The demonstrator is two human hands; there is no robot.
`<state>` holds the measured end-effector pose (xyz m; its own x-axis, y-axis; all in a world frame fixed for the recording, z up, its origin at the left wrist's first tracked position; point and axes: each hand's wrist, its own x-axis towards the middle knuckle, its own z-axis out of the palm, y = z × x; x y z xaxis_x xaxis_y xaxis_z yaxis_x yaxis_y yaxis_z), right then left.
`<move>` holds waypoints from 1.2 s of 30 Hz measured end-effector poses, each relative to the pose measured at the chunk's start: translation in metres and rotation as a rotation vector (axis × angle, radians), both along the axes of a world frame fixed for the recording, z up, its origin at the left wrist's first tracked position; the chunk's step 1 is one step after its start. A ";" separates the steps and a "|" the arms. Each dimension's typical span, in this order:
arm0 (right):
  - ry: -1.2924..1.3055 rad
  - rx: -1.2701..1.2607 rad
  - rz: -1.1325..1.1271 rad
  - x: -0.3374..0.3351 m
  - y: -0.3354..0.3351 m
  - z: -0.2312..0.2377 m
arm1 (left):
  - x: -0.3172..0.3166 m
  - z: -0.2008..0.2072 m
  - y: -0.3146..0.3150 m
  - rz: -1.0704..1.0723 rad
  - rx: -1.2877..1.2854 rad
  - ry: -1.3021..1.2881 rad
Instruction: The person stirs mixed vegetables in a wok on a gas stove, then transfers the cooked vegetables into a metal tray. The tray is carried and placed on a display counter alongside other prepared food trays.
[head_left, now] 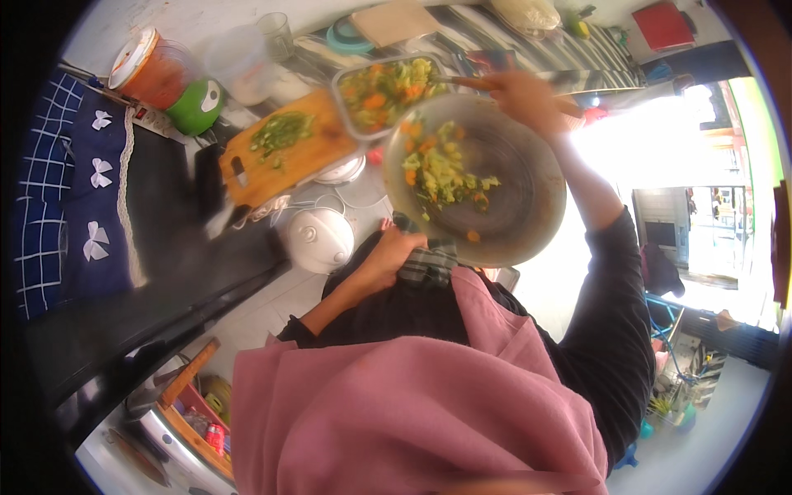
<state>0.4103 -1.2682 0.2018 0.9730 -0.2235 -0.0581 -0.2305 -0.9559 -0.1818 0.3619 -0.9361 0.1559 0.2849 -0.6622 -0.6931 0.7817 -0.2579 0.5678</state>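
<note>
A wide metal pan (524, 186) is held up in front of me, with chopped green and orange vegetables (441, 169) on its left side. My left hand (398, 254) is closed on a dark checked cloth (431, 262) at the pan's near edge; any handle underneath is hidden. Above the far rim, my right hand (524, 99), slightly blurred, grips the wooden handle of a utensil (472, 82). Its head points left into a rectangular clear container (338, 97) full of similar vegetables and cannot be made out. This container sits right beside the pan's far left rim.
Left of the container lies a wooden cutting board (322, 136) with sliced greens (280, 134). A white rounded appliance (320, 239) is below it. Farther back stand a green container (196, 107), an orange tub (140, 70) and a glass (276, 35). The black counter surface (177, 206) extends left.
</note>
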 end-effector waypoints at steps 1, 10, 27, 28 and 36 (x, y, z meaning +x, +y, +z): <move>0.026 0.002 -0.054 0.006 0.007 -0.005 | -0.001 -0.002 0.000 0.002 0.009 -0.009; -0.140 -0.261 0.072 0.023 0.029 -0.014 | -0.006 -0.007 0.000 0.041 -0.002 -0.025; -0.391 -0.307 -0.037 -0.010 0.028 -0.022 | -0.002 0.004 0.000 0.014 0.018 -0.084; -0.395 -0.321 -0.041 -0.012 0.026 -0.023 | -0.002 0.004 0.000 0.009 0.021 -0.091; -0.340 -0.309 -0.123 -0.034 0.017 -0.024 | 0.000 0.003 0.001 -0.007 0.026 -0.025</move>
<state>0.3763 -1.2511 0.1775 0.8906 -0.2948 0.3463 -0.3219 -0.9465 0.0222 0.3618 -0.9356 0.1584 0.2977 -0.6464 -0.7025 0.7654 -0.2783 0.5803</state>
